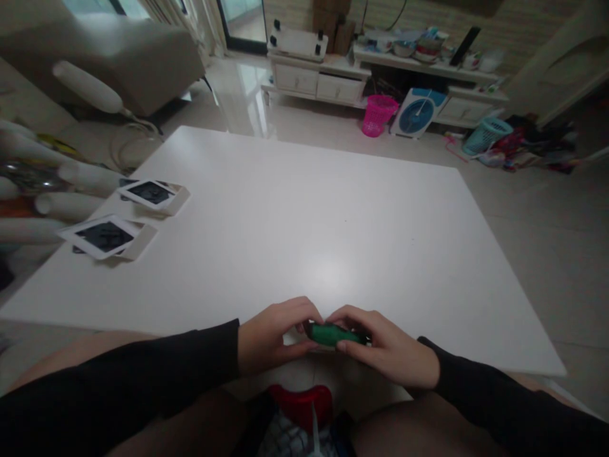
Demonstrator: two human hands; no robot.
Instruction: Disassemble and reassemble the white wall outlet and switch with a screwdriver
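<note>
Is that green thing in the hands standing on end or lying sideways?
Lying sideways: the green object stretches lengthwise between the left hand and right hand, by the near edge of the white table.

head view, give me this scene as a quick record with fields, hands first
left hand: fingers at the left end of the green elongated object
right hand: grips its right part, thumb on the near side
object identity: unclear, partly covered by fingers
surface: white table, hands at its near edge
table left: nearer white box and farther white box, both with dark panels
background: pink basket, blue-and-white box fan
</note>
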